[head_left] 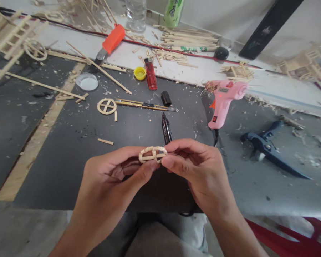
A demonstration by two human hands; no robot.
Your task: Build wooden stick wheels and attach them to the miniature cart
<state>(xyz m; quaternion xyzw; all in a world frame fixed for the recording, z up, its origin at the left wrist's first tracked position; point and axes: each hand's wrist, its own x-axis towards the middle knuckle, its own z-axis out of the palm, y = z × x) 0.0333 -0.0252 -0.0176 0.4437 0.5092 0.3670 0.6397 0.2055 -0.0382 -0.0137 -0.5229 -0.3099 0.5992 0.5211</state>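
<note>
Both hands, left and right, pinch wheel over table's near edge. Risk: fingertip squeeze may crack its glued segments; glue gun sits near right.

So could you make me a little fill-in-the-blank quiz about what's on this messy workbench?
1. Both hands, the left hand and the right hand, pinch a small wooden ____ between the fingertips.
2. The glue gun resting on the table is coloured ____.
3. The lighter beside the yellow cap is coloured ____.
4. The utility knife has an ____ handle.

Missing words: wheel; pink; red; orange
</note>
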